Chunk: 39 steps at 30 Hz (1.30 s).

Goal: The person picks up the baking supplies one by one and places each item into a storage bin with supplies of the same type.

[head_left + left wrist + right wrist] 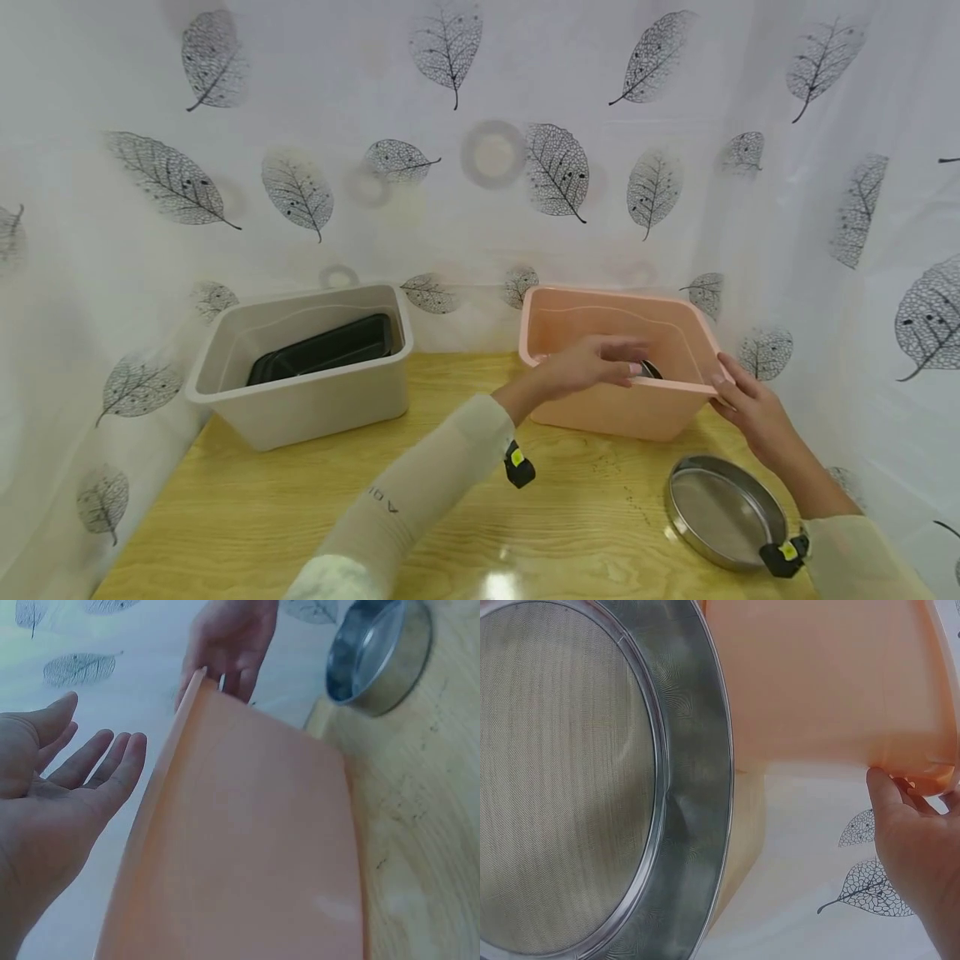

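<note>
My right hand (757,417) grips the front right corner of the peach plastic bin (600,417); in the right wrist view the thumb lies on the outside, under the rim. Over the bin's front rim reaches my left hand (588,364), fingers spread and relaxed, with nothing held in the left wrist view. Just past its fingertips, a dark, shiny item (651,369) shows inside the bin, mostly hidden by the hand and front wall. A round metal sieve (562,780) with fine mesh lies on the table below my right forearm.
A light grey bin (322,400) stands at the left with a black tray-like item (326,346) leaning inside. Both bins sit near the back of the wooden table (450,517). A white curtain (480,242) with leaf prints hangs behind and along the sides.
</note>
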### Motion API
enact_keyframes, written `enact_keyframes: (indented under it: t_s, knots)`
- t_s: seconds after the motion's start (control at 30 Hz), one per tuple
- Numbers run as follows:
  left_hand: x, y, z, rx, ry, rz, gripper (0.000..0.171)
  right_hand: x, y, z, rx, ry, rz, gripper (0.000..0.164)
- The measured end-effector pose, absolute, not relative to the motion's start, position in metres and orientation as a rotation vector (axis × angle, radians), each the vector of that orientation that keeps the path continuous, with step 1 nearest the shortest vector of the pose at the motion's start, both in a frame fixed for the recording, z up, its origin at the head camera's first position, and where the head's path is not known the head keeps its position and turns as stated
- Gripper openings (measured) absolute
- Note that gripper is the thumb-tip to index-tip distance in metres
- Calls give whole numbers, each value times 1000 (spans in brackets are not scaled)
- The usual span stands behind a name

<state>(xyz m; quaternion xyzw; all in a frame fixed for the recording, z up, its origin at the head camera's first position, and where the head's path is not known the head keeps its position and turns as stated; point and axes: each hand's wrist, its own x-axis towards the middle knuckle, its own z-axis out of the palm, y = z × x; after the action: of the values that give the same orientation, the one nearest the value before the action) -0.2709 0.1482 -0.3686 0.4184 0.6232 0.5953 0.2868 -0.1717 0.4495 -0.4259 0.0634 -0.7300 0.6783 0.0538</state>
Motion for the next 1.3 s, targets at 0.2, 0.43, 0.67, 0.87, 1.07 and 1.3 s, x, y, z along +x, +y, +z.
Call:
enact_keyframes:
  t_s: [0.2,0.43,0.67,0.87,1.07,1.3]
  knots:
    - [-247,152,-373,1122,1629,1542,52,-171,450,-426,190,-2214,2069,66]
    - [-227,159,-393,1150,1632,1494,52,-169,447,-424,146,-2233,2048,67]
    - [-217,167,-422,1128,1672,1539,53,-169,447,-425,149,-2253,2016,67]
    - [-206,174,-447,1017,1646,1568,53,-169,446,-423,154,-2234,2030,66]
    - [-196,181,-472,940,1602,1626,51,-169,445,-422,157,-2224,2047,66]
    - [-188,191,-495,861,1615,1672,46,-168,445,-422,163,-2239,2038,66]
